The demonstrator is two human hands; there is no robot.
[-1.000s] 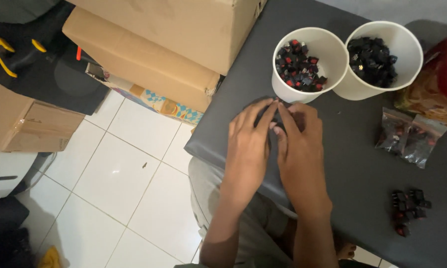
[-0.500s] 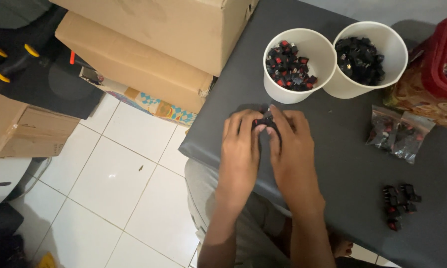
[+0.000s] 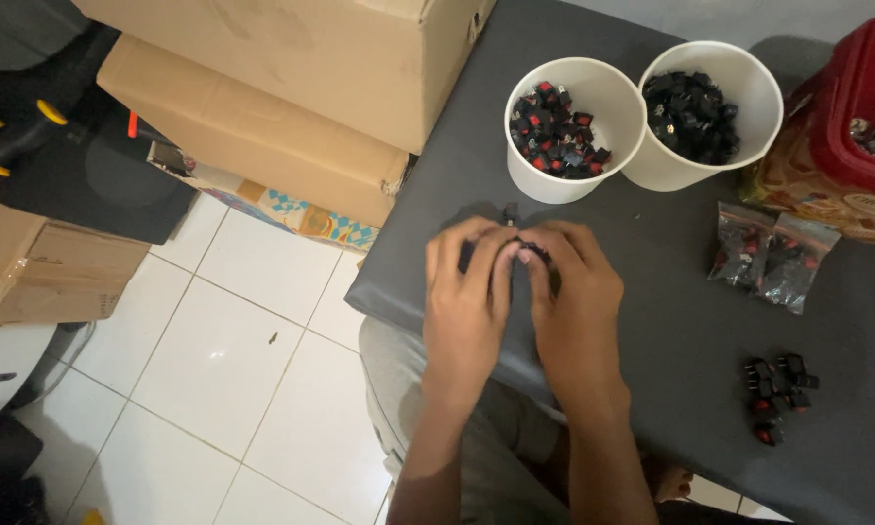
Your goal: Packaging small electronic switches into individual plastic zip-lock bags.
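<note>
A dark grey table [image 3: 670,321] stands over a white tile floor [image 3: 214,360]. Brown cardboard boxes [image 3: 291,87] are stacked on the floor to the far left of the table.

A person sits at the near edge of the table. The left hand [image 3: 466,311] and the right hand [image 3: 573,311] are pressed close together, fingertips meeting. Between the fingertips is a small black part [image 3: 534,255]. Both hands have their fingers curled in around it, pinching it. Most of the part is hidden by the fingers, so its shape is hard to tell. It sits just above the table, near the left edge. One more tiny black piece [image 3: 508,211] lies on the table just beyond the hands.

On the far side of the hands stand two white cups, touching side by side. The left cup [image 3: 573,126] is full of little black and red parts. The right cup [image 3: 704,112] is full of little black parts.

To the right of the hands lie two small clear bags [image 3: 772,258] with dark parts inside. Nearer, and also on the right, is a small pile of black and red parts [image 3: 775,394]. At the far right is a red tub [image 3: 855,107] resting on a yellow packet [image 3: 797,190].
</note>
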